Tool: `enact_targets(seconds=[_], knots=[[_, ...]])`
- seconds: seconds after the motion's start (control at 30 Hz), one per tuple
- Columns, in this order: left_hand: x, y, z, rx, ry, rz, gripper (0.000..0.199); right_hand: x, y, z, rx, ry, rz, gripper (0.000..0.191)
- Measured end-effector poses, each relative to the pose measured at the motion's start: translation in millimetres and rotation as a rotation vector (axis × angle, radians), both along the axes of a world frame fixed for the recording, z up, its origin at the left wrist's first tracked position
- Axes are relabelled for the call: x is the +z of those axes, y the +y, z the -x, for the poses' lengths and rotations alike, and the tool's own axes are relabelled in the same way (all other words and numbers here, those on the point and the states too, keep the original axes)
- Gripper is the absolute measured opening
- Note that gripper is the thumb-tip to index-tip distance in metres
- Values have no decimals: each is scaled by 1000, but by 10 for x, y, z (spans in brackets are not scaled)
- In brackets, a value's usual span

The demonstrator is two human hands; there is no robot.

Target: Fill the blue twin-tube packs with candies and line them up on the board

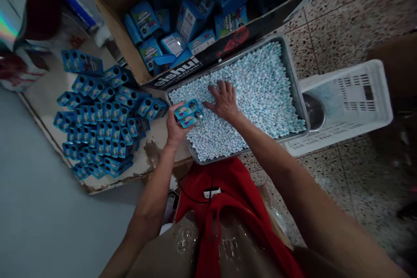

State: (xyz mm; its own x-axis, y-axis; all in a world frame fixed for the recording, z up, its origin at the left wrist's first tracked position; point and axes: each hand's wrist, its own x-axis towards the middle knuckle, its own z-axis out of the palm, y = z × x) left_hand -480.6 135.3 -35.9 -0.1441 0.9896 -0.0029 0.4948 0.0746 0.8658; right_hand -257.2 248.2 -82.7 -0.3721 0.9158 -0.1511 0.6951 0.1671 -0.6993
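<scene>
My left hand (176, 127) grips a pair of small blue candy boxes (187, 113) side by side at the left edge of a metal tray (299, 91). A round hole shows in the top of each box. Small pale blue and white candies (260, 82) fill the tray in a broad layer. Over them lies my right hand (224, 100), its fingers spread and touching the candies. I see nothing held in it, though its palm side is hidden.
Many blue boxes (97, 134) stand in rows on the worktable (156, 132) at left. Behind the tray, a large cardboard carton (110, 30) holds jumbled blue boxes. A white plastic basket (345, 108) and a metal bowl (314, 110) adjoin the tray's right end.
</scene>
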Motion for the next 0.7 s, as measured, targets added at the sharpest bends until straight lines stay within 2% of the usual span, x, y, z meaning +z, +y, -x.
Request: enact_targets(seconds=[0.1, 0.2, 0.3, 0.37, 0.4, 0.47, 0.53, 0.63, 0.7], knots=[[-119, -87, 38, 113, -101, 58, 95, 4, -163, -22, -24, 24, 67, 41], [-203, -129, -42, 123, -267, 96, 96, 93, -166, -107, -217, 121, 211, 29], [-215, -96, -204, 94, -331, 94, 94, 289, -145, -200, -491, 420, 580, 36], [-189, -41, -315, 32, -303, 83, 91, 472, -174, -261, -598, 717, 809, 38], [-170, -9, -360, 2, -283, 77, 89, 572, -199, -288, -627, 856, 870, 37], [-119, 53, -421, -33, -237, 77, 85, 781, -253, -321, -651, 1075, 873, 33], [-59, 109, -446, -51, -169, 84, 82, 982, -296, -308, -660, 1199, 784, 31], [41, 181, -461, -113, -48, 74, 77, 1221, -338, -179, -656, 1265, 618, 34], [102, 227, -494, -146, 30, 59, 75, 1287, -361, -47, -629, 1268, 529, 35]])
